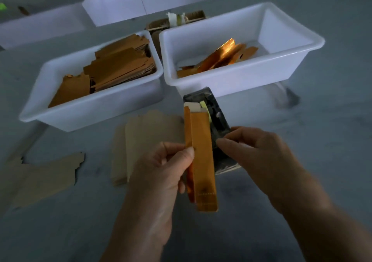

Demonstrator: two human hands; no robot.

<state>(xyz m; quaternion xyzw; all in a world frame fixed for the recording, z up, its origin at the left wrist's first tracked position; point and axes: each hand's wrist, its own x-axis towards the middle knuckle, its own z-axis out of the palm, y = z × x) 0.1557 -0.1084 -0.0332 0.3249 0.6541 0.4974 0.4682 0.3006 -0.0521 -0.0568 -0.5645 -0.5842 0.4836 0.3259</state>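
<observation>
In the head view, a gold carton (202, 151) is held upright above the table (314, 161), near the middle of the scene and slightly tilted, with its pale flap at the far end and its near end hanging free. It is pinched by the left hand (159, 173), which is raised from the near left. The thumb is pressed on the carton's left edge and the fingers are curled behind it, mostly hidden. The right hand (257, 151) is brought in from the near right with the wrist bent and the fingers curled. Thumb and forefinger tips are drawn together just beside the carton's right edge, and whether anything is caught between them cannot be told. A black dispenser (218, 118) is seen on the table right behind the carton, partly covered by it and by the right hand. Pale sheets (149, 133) are laid flat to the left of the carton, and a brown card (46, 179) lies further left. Farther off, a left tub (90, 118) is stacked with gold blanks (120, 66), and a right tub (241, 80) holds a few shiny gold pieces (223, 56).
</observation>
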